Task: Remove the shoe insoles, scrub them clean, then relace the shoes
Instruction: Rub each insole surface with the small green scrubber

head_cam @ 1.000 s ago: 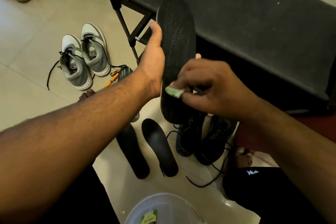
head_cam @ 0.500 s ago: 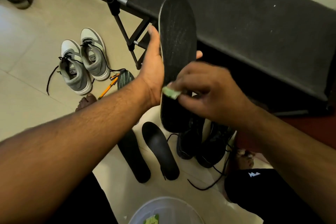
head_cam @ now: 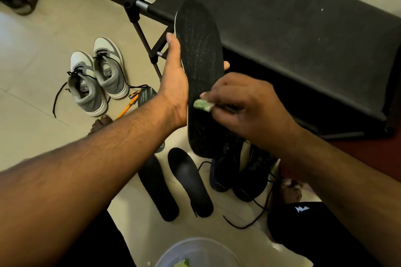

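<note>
My left hand (head_cam: 174,84) holds a long black insole (head_cam: 200,56) upright by its left edge, thumb along the front and fingertips showing behind its right edge. My right hand (head_cam: 243,104) pinches a small green scrub pad (head_cam: 202,105) and presses it against the insole's lower middle. Two more black insoles (head_cam: 188,182) lie side by side on the floor below. A pair of black shoes (head_cam: 240,173) with loose laces stands just right of them, partly hidden by the held insole and my right forearm.
A pair of grey-and-white sneakers (head_cam: 97,80) with dark laces stands at left, next to an orange pen (head_cam: 128,107) and a dark patterned insole (head_cam: 147,95). A black rack (head_cam: 293,28) fills the upper right. A pale basin (head_cam: 199,253) sits at the bottom edge. My bare feet rest on the tiles.
My right hand with the green pad has shifted slightly along the insole while rubbing it. The left hand keeps the same hold; the view has tilted a little.
</note>
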Tool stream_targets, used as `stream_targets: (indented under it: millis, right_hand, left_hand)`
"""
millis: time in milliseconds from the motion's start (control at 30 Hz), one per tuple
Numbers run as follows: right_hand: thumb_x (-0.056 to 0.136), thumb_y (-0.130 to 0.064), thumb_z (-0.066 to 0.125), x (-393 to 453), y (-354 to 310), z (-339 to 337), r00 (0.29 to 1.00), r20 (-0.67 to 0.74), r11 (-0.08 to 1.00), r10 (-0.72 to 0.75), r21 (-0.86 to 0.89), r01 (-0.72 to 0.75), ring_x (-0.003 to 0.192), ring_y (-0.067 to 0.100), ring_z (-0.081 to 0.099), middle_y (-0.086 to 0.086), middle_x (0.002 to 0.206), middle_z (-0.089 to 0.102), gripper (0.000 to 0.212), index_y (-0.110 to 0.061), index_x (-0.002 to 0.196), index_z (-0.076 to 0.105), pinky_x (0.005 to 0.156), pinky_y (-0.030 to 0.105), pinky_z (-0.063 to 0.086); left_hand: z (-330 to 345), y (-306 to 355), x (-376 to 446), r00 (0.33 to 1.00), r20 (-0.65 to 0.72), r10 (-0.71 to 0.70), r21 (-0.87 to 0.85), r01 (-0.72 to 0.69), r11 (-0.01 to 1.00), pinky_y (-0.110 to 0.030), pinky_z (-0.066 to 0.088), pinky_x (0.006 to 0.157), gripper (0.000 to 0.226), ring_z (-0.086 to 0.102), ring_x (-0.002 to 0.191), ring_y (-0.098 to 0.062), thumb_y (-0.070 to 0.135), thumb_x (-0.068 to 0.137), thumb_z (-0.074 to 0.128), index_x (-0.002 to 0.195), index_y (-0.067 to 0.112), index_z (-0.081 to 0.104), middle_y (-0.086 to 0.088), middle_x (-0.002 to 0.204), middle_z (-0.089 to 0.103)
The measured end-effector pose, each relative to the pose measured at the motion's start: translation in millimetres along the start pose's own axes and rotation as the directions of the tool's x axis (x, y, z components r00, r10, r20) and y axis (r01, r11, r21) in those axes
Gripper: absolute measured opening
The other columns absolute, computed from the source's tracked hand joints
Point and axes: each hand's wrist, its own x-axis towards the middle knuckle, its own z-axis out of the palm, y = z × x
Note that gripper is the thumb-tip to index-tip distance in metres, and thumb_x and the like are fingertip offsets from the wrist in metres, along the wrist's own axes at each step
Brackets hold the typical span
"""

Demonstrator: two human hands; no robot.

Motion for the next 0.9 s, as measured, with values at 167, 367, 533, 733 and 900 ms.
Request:
stream_targets:
  millis: [167, 367, 533, 733, 900]
  right_hand:
    - [0.082, -0.009, 0.073, 3.2, 4.9, -7.0, 0.999, 0.000, 0.998, 0.034, 0.045, -0.034, 0.080, 0.012, 0.064, 0.003, 0.087, 0.068, 0.011, -0.008, 0.093, 0.075, 0.071, 0.028, 0.054]
    - [0.080, -0.008, 0.072, 0.4, 1.8, -4.5, 0.965, 0.253, 0.991, -0.062, 0.128, 0.030, 0.076, 0.007, 0.062, 0.000, 0.086, 0.067, 0.012, -0.008, 0.092, 0.076, 0.069, 0.022, 0.051]
    - [0.081, -0.010, 0.073, 4.9, 13.6, -8.2, 0.996, 0.027, 0.996, 0.087, 0.016, -0.087, 0.073, 0.011, 0.059, 0.000, 0.081, 0.065, 0.009, -0.009, 0.089, 0.076, 0.065, 0.037, 0.053]
    - [0.083, -0.012, 0.070, 7.6, 20.3, -11.2, 0.987, -0.043, 0.988, 0.154, -0.010, -0.155, 0.075, 0.011, 0.060, -0.006, 0.082, 0.063, 0.009, -0.013, 0.090, 0.076, 0.069, 0.034, 0.053]
    - [0.082, -0.012, 0.072, 7.0, 10.3, -14.7, 0.954, 0.301, 0.984, 0.008, 0.165, -0.060, 0.072, 0.008, 0.061, -0.002, 0.080, 0.067, 0.006, -0.009, 0.086, 0.076, 0.068, 0.014, 0.045]
  left_hand:
    - [-3.5, 10.6, 2.3, 0.998, 0.031, 0.052, -0.048, -0.051, 0.998, -0.049, 0.057, 0.086, 0.101, 0.067, 0.106, -0.033, 0.083, 0.087, 0.012, 0.135, 0.006, 0.057, -0.019, 0.127, 0.064]
    - [-9.6, 22.6, 1.8, 0.990, -0.010, 0.142, -0.067, -0.143, 0.988, -0.045, 0.061, 0.078, 0.097, 0.067, 0.110, -0.031, 0.079, 0.091, 0.009, 0.122, 0.006, 0.064, -0.018, 0.126, 0.066]
    - [-7.6, 10.2, 4.2, 0.997, 0.034, 0.063, -0.005, -0.063, 0.998, -0.042, 0.061, 0.077, 0.098, 0.071, 0.099, -0.030, 0.080, 0.090, 0.011, 0.123, 0.006, 0.066, -0.018, 0.115, 0.070]
    - [-6.7, 1.5, 3.4, 0.994, 0.107, 0.017, 0.056, -0.023, 0.998, -0.036, 0.059, 0.083, 0.095, 0.071, 0.090, -0.024, 0.077, 0.092, 0.013, 0.091, 0.008, 0.079, -0.013, 0.100, 0.073]
    - [-10.0, 7.6, 7.9, 0.998, 0.057, 0.036, 0.033, -0.038, 0.999, -0.048, 0.059, 0.085, 0.096, 0.070, 0.098, -0.033, 0.079, 0.090, 0.011, 0.129, 0.007, 0.061, -0.020, 0.116, 0.069]
